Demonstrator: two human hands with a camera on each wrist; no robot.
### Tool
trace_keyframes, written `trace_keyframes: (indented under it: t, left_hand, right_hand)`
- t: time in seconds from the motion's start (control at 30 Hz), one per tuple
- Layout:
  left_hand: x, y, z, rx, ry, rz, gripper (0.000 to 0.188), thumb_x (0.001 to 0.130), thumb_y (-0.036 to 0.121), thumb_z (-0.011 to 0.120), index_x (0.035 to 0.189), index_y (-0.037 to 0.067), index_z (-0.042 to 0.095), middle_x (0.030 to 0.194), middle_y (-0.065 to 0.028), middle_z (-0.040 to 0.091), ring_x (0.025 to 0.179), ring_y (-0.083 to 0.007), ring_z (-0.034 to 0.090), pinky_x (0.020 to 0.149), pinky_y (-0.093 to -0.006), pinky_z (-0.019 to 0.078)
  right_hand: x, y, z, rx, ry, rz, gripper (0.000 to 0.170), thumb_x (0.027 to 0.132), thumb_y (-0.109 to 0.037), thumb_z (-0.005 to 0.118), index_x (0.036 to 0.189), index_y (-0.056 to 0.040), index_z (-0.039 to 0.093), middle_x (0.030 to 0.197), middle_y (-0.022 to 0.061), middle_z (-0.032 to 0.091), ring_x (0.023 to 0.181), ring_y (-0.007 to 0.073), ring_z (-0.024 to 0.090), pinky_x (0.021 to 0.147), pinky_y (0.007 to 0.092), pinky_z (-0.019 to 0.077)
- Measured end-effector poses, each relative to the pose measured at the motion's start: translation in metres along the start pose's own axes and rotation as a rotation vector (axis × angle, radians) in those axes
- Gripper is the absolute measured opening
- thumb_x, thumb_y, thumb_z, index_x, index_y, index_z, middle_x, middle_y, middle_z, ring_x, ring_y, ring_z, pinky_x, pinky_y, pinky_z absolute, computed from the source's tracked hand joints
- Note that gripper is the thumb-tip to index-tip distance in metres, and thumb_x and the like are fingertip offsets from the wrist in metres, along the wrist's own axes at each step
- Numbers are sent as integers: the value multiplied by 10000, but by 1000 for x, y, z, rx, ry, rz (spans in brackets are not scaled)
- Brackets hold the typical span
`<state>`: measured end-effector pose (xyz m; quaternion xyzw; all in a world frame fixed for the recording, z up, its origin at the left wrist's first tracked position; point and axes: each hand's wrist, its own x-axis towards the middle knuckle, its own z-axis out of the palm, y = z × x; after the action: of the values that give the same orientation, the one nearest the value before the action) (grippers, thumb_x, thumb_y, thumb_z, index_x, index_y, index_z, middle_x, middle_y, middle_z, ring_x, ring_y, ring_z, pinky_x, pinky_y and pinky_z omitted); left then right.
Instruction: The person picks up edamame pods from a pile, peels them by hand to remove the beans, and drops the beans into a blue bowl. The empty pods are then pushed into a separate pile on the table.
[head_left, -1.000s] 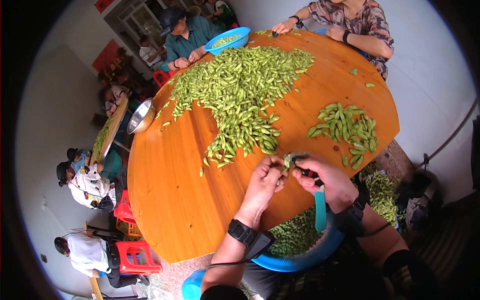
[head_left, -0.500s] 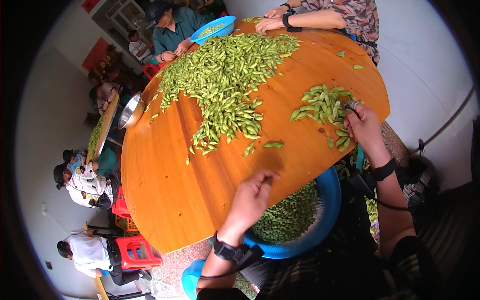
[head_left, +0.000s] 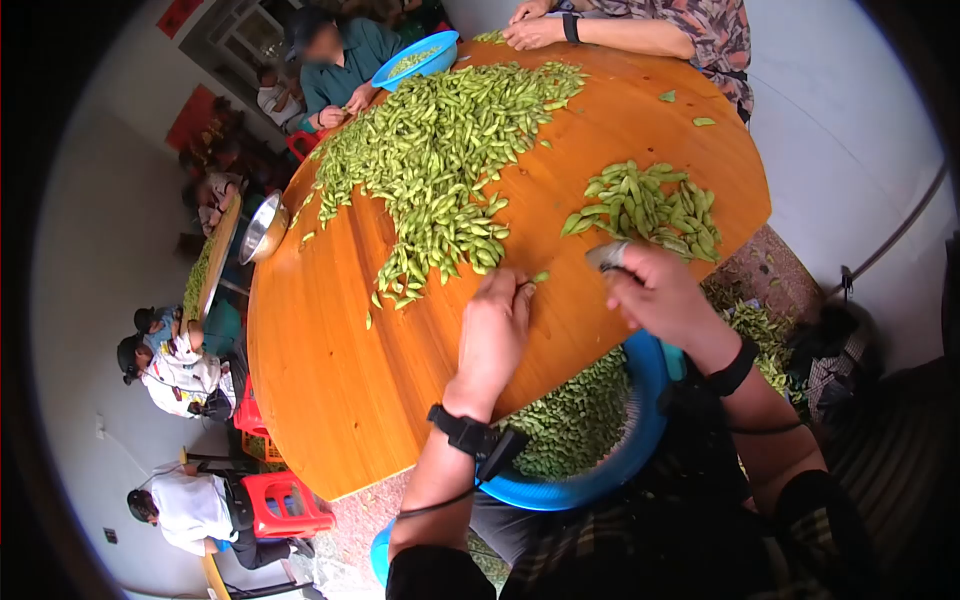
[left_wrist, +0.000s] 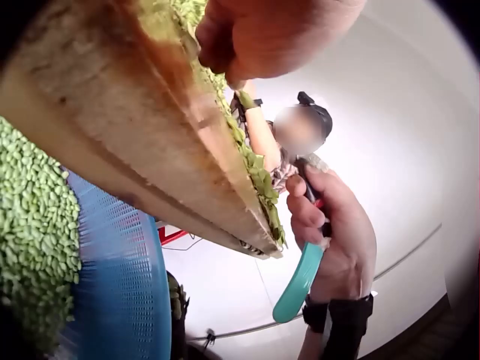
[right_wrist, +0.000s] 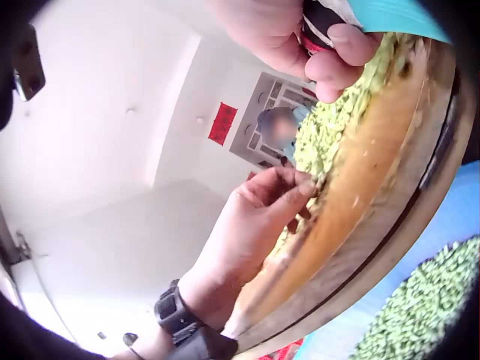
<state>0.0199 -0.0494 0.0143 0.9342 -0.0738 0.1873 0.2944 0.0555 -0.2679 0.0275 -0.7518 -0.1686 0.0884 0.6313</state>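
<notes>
Near the front end of the large pile of green pods (head_left: 450,150), my left hand (head_left: 495,335) pinches a green pod (head_left: 541,277) low over the wooden table (head_left: 350,400). In the left wrist view this hand (left_wrist: 277,34) is at the top, a pod (left_wrist: 245,98) under its fingertips. My right hand (head_left: 668,300) grips a hand tool with a grey metal head (head_left: 606,256) and a teal handle (head_left: 674,362), apart from the left hand and in front of the smaller pod pile (head_left: 650,205). The left wrist view shows its curled fingers around the tool's handle (left_wrist: 300,281).
A blue basin (head_left: 648,395) of shelled green beans stands below the table's front edge. A metal bowl (head_left: 264,228) is at the left edge, a blue bowl (head_left: 417,60) at the far side. Two people sit across the table; red stools (head_left: 285,505) stand at left.
The hands were together at a pod, then parted, the right reaching to the smaller pile. Now the right hand has moved back left with the tool, and the left has moved forward and pinches a pod.
</notes>
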Motion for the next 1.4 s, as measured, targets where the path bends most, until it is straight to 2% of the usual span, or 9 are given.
trace_keyframes:
  t: [0.07,0.2,0.57,0.87,0.93,1.17,1.23,1.3,1.4]
  left_hand:
    - [-10,5,1,-388,-111,-196,155,973,122,560,1043,3,631,865,-58,637,657,-94,576,566,-228,457]
    - [-20,16,2,-886,-23,-352,220,995,100,516,1172,-1,601,823,-8,622,632,-57,555,552,-190,452]
    - [-33,8,-9,-366,88,-124,200,908,23,633,1102,-23,625,751,-8,627,612,-35,528,536,-201,449]
    - [-33,7,-12,-243,38,-65,215,872,0,657,1084,-13,622,830,-95,690,747,-84,649,665,-235,529]
    - [-31,3,-12,-270,25,-126,200,866,60,658,1060,41,615,823,-183,662,729,-326,677,631,-342,535]
    - [-27,-5,-7,-325,16,-156,164,861,67,667,1004,39,592,845,-182,671,784,-323,691,635,-339,541]
    - [-25,-5,-11,-360,-1,-150,145,861,-1,667,988,4,597,843,-104,700,769,-88,660,665,-252,536]
    - [-27,-9,-11,-336,26,-133,143,856,2,671,977,11,596,816,-102,692,753,-97,664,656,-256,533]
    - [-29,-10,-11,-282,3,-145,166,855,41,655,958,41,525,788,-187,649,732,-343,686,583,-371,538]
  right_hand:
    - [2,-1,13,227,-188,126,204,922,-40,480,1077,10,603,684,29,602,476,55,508,442,223,406]
    - [3,-15,26,301,-316,185,144,930,-64,493,992,-3,607,697,10,597,495,48,523,426,194,390]
    - [-2,-26,48,191,-316,176,165,967,-123,521,1030,-9,623,736,-4,610,526,30,535,433,178,389]
    - [0,-17,55,235,-351,202,112,948,-71,504,947,-10,598,715,8,606,498,56,538,434,214,408]
    - [0,-13,58,243,-339,195,113,947,-69,503,941,-8,597,712,8,606,496,57,538,432,216,410]
    - [0,-11,62,122,-288,101,121,937,-51,495,915,15,594,678,36,621,487,81,567,448,238,452]
    - [-2,-14,64,94,-293,114,124,938,-54,496,910,19,593,658,32,612,485,79,566,453,238,461]
    - [-2,-10,67,89,-282,90,122,942,-53,500,928,22,596,653,25,600,491,71,562,457,236,464]
    - [1,-6,72,100,-268,93,119,942,-53,504,946,13,602,668,24,596,499,66,547,455,238,459]
